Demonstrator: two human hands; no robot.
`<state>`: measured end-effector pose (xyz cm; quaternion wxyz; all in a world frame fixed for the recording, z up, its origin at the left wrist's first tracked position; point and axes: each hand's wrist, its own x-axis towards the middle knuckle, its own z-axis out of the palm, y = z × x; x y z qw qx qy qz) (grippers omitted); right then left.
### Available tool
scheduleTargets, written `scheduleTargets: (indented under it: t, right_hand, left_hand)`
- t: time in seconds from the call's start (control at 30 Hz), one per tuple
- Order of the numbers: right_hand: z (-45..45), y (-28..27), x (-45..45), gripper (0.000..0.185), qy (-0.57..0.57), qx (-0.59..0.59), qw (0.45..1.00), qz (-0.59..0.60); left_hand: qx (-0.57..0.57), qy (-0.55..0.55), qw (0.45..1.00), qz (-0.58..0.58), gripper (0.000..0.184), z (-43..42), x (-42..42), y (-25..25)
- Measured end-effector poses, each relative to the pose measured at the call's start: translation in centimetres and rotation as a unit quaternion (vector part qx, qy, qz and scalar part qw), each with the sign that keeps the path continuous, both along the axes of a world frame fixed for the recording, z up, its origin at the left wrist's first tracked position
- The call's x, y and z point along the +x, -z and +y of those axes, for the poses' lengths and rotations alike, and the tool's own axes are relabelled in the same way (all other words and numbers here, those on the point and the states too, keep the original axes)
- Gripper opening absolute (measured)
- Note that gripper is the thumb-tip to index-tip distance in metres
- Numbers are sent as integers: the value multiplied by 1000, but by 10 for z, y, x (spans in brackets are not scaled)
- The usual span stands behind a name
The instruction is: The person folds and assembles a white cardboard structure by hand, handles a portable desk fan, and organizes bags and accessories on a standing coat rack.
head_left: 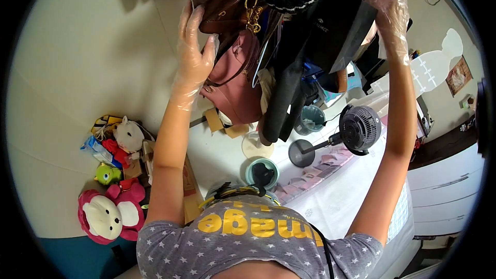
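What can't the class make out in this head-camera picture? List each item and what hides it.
All in the head view:
- Brown bag: top cut off by the upper edge.
- Pink bag: contents hidden by its own sides.
- Black bag: printing too small to read.
- Left hand: its fingers cover any contact with the brown bag.
- Right hand: anything held is lost in dark clutter.

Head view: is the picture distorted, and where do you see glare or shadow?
Head view: strongly distorted, with black corners and curved edges on the white drawers; head view: small glints on the clear glove of the left hand; head view: soft shadow on the wall.
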<state>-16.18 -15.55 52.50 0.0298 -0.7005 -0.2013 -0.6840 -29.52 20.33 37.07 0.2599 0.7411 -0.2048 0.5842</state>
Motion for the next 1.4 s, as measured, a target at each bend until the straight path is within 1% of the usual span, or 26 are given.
scheduleTargets:
  t: [0.13, 0.2, 0.23, 0.3, 0.33, 0.4, 0.43, 0.47, 0.5, 0.53, 0.6, 0.63, 0.67, 0.73, 0.77, 0.83, 0.87, 0.93, 0.97, 1.03, 1.07, 1.13, 1.17, 1.23, 1.33, 1.4]
  right_hand:
    - [0, 23, -26, 53, -10, 21, 998, 55]
    - [-6, 30, -31, 51, -20, 30, 997, 65]
    - [-8, 33, -33, 44, -34, 31, 998, 49]
    - [-11, 41, -46, 41, -50, 65, 995, 65]
    - [-12, 46, -53, 40, -51, 78, 993, 69]
    - [-9, 54, -75, 39, -72, 93, 989, 87]
    - [-4, 59, -84, 42, -107, 70, 988, 81]
    - [2, 65, -91, 48, -107, 52, 988, 99]
    - [12, 70, -96, 51, -146, 40, 983, 107]
    - [20, 74, -102, 54, -184, 29, 976, 115]
    - [30, 76, -112, 55, -159, 10, 977, 143]
    - [31, 76, -113, 54, -157, 12, 976, 149]
    - [33, 75, -115, 54, -155, 14, 976, 153]
    - [33, 76, -116, 53, -149, 13, 976, 161]
    - [33, 76, -116, 53, -140, 15, 975, 171]
    - [34, 77, -115, 54, -149, 18, 972, 182]
    - [34, 78, -115, 54, -156, 22, 968, 195]
    - [34, 79, -115, 57, -144, 27, 967, 210]
    - [33, 79, -113, 58, -147, 23, 967, 208]
    - [33, 79, -113, 59, -150, 19, 967, 205]
    - [33, 79, -114, 60, -151, 25, 965, 215]
    - [33, 80, -114, 60, -152, 31, 962, 224]
    - [33, 82, -112, 61, -148, 30, 963, 222]
    - [34, 82, -111, 62, -145, 28, 964, 222]
    - [38, 84, -110, 63, -156, 40, 963, 218]
    - [41, 84, -109, 63, -160, 55, 961, 219]
  left_hand:
    - [-20, -35, 998, 40, 62, 17, -11, 19]
    - [-59, -62, 986, 146, 60, 29, -15, 37]
    - [-60, -67, 986, 143, 60, 35, -17, 48]
    - [-159, -130, 933, 296, 71, 49, -19, 79]
    - [-161, -135, 933, 293, 71, 56, -19, 100]
    - [-349, -99, 822, 440, 89, 69, -21, 136]
    - [-352, -103, 822, 435, 89, 67, -26, 140]
    - [-476, 9, 727, 494, 92, 62, -30, 144]
    - [-581, 122, 603, 533, 95, 59, -32, 148]
    - [-584, 120, 603, 530, 95, 59, -32, 153]
    - [-629, 249, 522, 520, 95, 61, -28, 163]
    - [-667, 234, 514, 486, 82, 60, -23, 167]
    - [-668, 236, 515, 482, 82, 64, -21, 170]
    - [-638, 246, 576, 448, 59, 64, -23, 165]
    - [-639, 247, 577, 445, 59, 68, -21, 167]
    - [-593, 219, 656, 413, 37, 74, -17, 166]
    - [-593, 220, 656, 412, 37, 75, -13, 165]
    - [-569, 135, 711, 391, 24, 68, -15, 142]
    - [-569, 136, 712, 389, 24, 70, -13, 136]
    - [-498, 61, 765, 404, 24, 74, -7, 127]
    - [-497, 62, 765, 404, 24, 74, -4, 123]
    - [-421, -1, 867, 265, 22, 65, -3, 109]
    - [-421, 0, 868, 265, 22, 61, -6, 99]
    - [-383, 2, 897, 220, 26, 46, -22, 66]
    - [-415, 0, 887, 204, 26, 46, -22, 55]
    - [-408, -15, 892, 194, 25, 39, -31, 47]
